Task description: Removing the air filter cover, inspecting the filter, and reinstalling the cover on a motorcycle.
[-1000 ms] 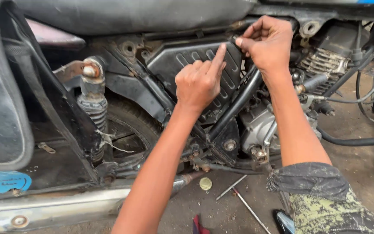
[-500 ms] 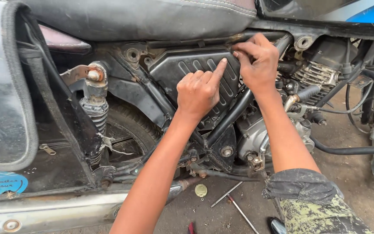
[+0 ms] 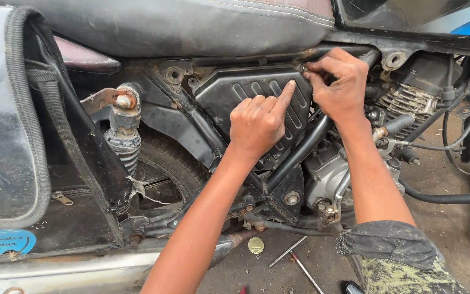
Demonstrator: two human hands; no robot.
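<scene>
I look at the side of a motorcycle with its side cover off. My left hand [image 3: 259, 122] is mostly curled, and its index finger presses on the black ribbed air-box cover [image 3: 229, 95]. My right hand [image 3: 339, 81] pinches something small at the cover's top right corner, under the frame rail; the pinched thing is hidden by my fingers. Both forearms reach up from the bottom of the view.
The black seat [image 3: 191, 24] runs along the top. A rear shock absorber [image 3: 122, 136] and the rear tyre [image 3: 169, 163] sit left, the engine [image 3: 403, 103] right. A grey saddlebag [image 3: 4, 125] hangs far left. On the ground lie a round cap [image 3: 255, 245] and thin metal tools [image 3: 295, 256].
The view has shifted and drawn closer. My hands stay in place on the cover; my right hand's fingers have closed tighter at its top corner.
</scene>
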